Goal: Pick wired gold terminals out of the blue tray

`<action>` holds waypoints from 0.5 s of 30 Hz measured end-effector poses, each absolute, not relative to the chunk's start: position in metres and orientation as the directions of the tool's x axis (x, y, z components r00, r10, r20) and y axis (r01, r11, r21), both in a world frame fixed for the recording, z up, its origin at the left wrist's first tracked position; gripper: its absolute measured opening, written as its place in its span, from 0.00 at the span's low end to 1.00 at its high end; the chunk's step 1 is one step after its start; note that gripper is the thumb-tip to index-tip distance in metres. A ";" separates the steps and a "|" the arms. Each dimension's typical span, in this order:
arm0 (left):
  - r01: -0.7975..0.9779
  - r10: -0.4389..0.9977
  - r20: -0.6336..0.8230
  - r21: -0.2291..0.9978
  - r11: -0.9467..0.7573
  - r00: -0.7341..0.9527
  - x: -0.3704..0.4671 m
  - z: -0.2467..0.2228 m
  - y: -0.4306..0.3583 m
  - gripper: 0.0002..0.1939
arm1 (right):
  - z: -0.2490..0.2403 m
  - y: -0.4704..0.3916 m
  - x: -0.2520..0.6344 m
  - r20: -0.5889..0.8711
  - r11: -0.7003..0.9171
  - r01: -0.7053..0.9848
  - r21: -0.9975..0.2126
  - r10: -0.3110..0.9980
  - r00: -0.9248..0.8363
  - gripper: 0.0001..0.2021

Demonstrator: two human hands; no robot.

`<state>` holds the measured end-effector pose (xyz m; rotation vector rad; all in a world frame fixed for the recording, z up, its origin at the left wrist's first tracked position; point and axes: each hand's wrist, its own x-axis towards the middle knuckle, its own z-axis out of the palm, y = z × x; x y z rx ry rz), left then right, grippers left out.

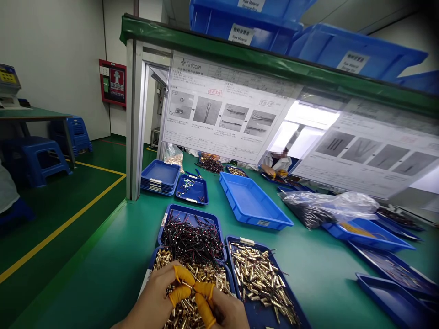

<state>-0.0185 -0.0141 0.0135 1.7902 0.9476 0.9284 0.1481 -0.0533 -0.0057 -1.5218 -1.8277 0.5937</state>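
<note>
My left hand (163, 290) and my right hand (221, 304) meet fingertip to fingertip, with yellow finger cots on the gripping fingers. Both are closed in a pinch on something thin and small, mostly covered by the fingertips; its kind cannot be made out. Beneath them is a blue tray heaped with short brass sleeves (187, 313). Just beyond it, another tray holds a pile of thin black and red wires (192, 237) with pale tips. To the right, a tray contains brass sleeves with dark wires (257, 274) coming out of some of them.
Further back are stacked blue trays (160, 176), a small tray of loose parts (192, 188) and a light blue bin (255, 201). A plastic bag (329, 205) and more trays lie right. A shelf post (133, 123) and hanging instruction sheets (219, 109) stand ahead. Co-workers' hands show across the table.
</note>
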 end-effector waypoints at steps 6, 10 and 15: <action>0.280 0.854 0.146 0.906 -0.319 0.500 -0.021 0.004 -0.018 0.07 | -0.026 -0.053 0.143 0.127 0.101 0.310 -0.945 0.990 0.065 0.18; 0.332 0.812 0.120 0.871 -0.362 0.572 -0.024 0.007 -0.023 0.10 | -0.030 -0.054 0.138 0.029 0.025 0.127 -0.992 0.999 0.033 0.21; 0.320 0.817 0.123 0.879 -0.353 0.564 -0.024 0.007 -0.024 0.12 | -0.022 -0.054 0.134 -0.145 -0.161 -0.350 -0.923 0.987 -0.072 0.24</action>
